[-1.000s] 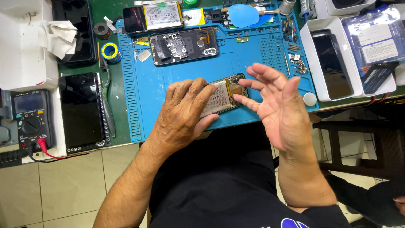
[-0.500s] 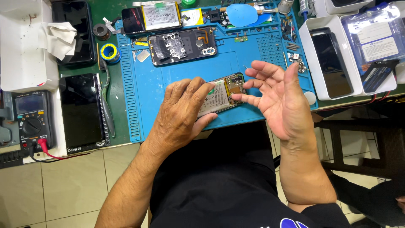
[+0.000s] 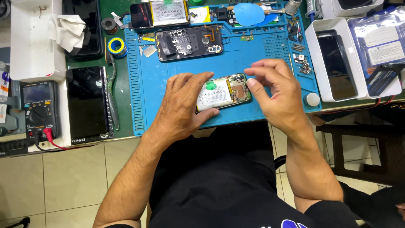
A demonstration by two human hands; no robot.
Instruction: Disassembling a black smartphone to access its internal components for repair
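An opened phone (image 3: 225, 90) with its white battery and circuit board showing lies on the blue work mat (image 3: 147, 84). My left hand (image 3: 183, 103) lies over its left end, thumb and fingers holding it in place. My right hand (image 3: 274, 90) hovers at the phone's right end, fingers curled and pinched together near the board; whether it holds a small part I cannot tell. A second opened phone (image 3: 187, 42) lies further up the mat, apart from both hands.
A multimeter (image 3: 38, 109) with red lead sits at the left by a dark screen panel (image 3: 86, 103). Tape roll (image 3: 117, 45), tweezers (image 3: 112, 101), a blue pick (image 3: 249, 13), white boxes (image 3: 333, 63) with a phone and small screws surround the mat.
My right hand has turned from open-palmed to palm down, its fingers curled and pinched at the phone's right end. My left hand stays on the phone.
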